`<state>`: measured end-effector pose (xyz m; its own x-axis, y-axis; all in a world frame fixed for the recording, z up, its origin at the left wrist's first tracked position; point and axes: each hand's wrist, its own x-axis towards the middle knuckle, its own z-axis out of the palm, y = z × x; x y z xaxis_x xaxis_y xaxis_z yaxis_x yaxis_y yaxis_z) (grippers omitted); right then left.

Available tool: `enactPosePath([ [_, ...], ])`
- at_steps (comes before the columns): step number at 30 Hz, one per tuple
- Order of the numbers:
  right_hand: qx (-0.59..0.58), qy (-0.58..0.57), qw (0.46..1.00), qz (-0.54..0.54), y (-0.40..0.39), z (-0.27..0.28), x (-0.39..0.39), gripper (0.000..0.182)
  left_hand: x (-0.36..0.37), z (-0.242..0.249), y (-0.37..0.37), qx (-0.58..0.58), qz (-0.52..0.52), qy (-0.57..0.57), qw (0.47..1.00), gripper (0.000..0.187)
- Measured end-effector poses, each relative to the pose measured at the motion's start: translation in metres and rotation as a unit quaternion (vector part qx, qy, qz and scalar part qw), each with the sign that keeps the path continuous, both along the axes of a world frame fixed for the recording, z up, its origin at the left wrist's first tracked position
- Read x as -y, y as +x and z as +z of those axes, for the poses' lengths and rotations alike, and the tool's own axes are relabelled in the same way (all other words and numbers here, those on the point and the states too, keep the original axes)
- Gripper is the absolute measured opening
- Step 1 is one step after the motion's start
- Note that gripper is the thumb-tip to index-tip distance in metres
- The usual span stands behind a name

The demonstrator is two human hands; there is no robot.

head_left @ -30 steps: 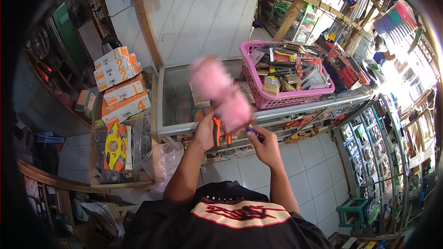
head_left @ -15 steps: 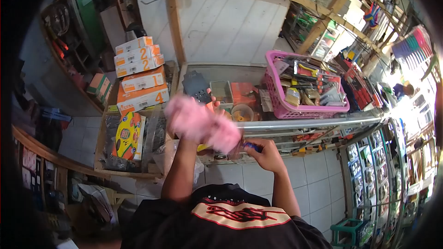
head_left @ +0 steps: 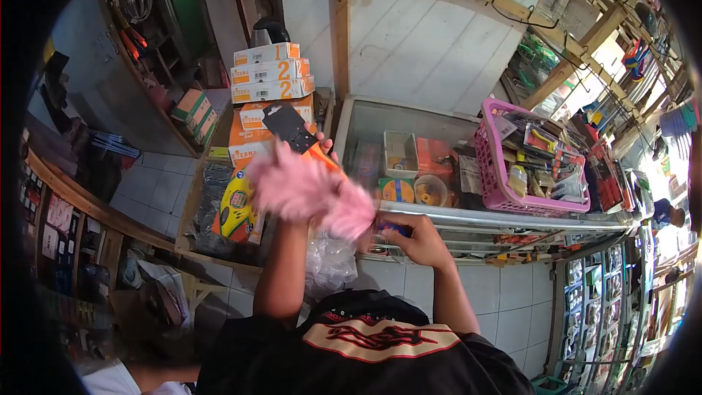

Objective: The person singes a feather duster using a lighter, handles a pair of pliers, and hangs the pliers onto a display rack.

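My right hand (head_left: pixel 422 240) is closed around the blue handle (head_left: pixel 395 229) of a pink fluffy duster (head_left: pixel 311 190). Blurred by motion, the duster's head covers most of my left hand (head_left: pixel 327 145), whose fingertips show past its upper edge. Those fingers wrap an orange item on a black hang card (head_left: pixel 287 126); its exact kind is hidden behind the duster. The card sticks up in front of the stacked white-and-orange boxes (head_left: pixel 272 73).
A glass display counter (head_left: pixel 446 208) runs in front of me with small packs inside. On it sits a pink basket (head_left: pixel 537 201) full of brushes and tools. A yellow-and-red pack (head_left: pixel 235 207) lies at left. Another person's arm (head_left: pixel 164 375) shows at lower left.
My view has swung left, so the counter and boxes sit further right. The duster keeps moving over the carded item, which has tilted left. A person's arm has appeared at lower left.
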<state>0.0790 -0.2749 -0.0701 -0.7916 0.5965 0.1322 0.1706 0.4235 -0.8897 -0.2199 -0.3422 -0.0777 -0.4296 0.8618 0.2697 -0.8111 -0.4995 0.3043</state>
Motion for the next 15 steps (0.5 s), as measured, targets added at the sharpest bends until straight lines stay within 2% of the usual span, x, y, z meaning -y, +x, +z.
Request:
enactPosePath([
  [2,0.012,0.005,1.000,-0.019,-0.007,0.006,-0.002,0.031,0.003,0.006,0.002,-0.005,0.153,-0.154,0.976,0.058],
  [3,0.009,0.012,1.000,-0.023,-0.010,0.007,-0.002,0.031,0.010,0.028,0.007,0.008,0.072,-0.094,0.993,0.058],
  [4,0.005,0.020,0.999,-0.027,-0.012,0.010,-0.004,0.030,0.008,0.024,0.006,0.017,0.050,-0.070,0.996,0.058],
  [5,0.036,-0.017,0.999,0.026,-0.008,0.018,-0.007,0.030,0.004,0.017,0.003,0.024,0.030,-0.044,0.998,0.057],
  [7,-0.008,0.005,0.999,0.037,-0.007,0.001,-0.020,0.029,-0.003,0.016,0.001,0.016,0.004,-0.007,1.000,0.053],
  [8,-0.031,0.017,0.998,0.043,-0.005,-0.006,-0.029,0.029,-0.004,0.018,0.004,0.026,0.042,-0.064,0.997,0.053],
  [9,0.044,-0.008,0.999,-0.007,-0.004,0.016,-0.028,0.029,-0.004,0.024,0.011,0.039,0.080,-0.121,0.989,0.054],
  [10,0.046,0.000,0.999,-0.004,-0.005,0.021,-0.031,0.030,-0.005,0.029,0.018,0.053,0.118,-0.177,0.976,0.055],
  [11,0.047,0.007,0.999,-0.003,-0.003,0.024,-0.035,0.031,-0.022,-0.009,0.003,-0.028,0.196,-0.192,0.961,0.061],
  [14,0.014,0.035,0.998,0.047,0.011,0.011,-0.056,0.031,-0.043,-0.005,0.014,-0.018,0.079,-0.053,0.995,0.061],
  [15,0.002,0.043,0.998,0.046,0.015,0.009,-0.062,0.031,-0.040,0.016,0.024,0.049,0.015,-0.012,0.999,0.058],
])
